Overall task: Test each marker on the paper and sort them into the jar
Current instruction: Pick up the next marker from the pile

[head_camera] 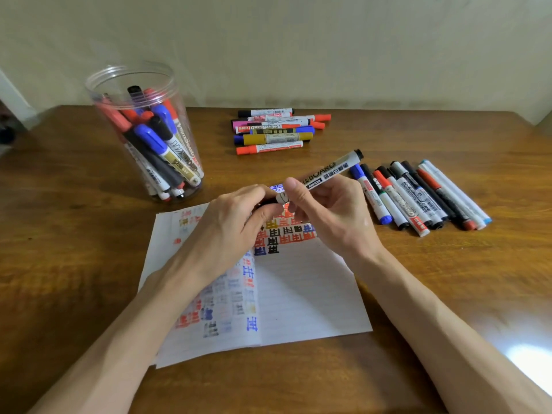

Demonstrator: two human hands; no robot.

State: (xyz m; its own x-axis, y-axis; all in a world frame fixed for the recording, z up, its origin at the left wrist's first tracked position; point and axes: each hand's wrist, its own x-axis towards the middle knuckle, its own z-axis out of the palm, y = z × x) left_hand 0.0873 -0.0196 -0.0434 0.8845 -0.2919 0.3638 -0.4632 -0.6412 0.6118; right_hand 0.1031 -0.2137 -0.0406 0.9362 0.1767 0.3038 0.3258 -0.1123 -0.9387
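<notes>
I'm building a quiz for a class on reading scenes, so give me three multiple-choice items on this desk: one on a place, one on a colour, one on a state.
1. Where does the jar stand relative to the paper?
A. On it
B. Left of it, farther back
C. Right of it, at the near edge

2. What colour is the visible end of the held marker?
A. Red
B. Green
C. Black

3. Which hands grip it?
A. The left hand and the right hand
B. The left alone
C. Neither

Answers:
1 B: the jar stands beyond the paper's far left corner.
2 C: the end pointing up and to the right is black.
3 A: both hands' fingers curl round it above the paper.
</notes>
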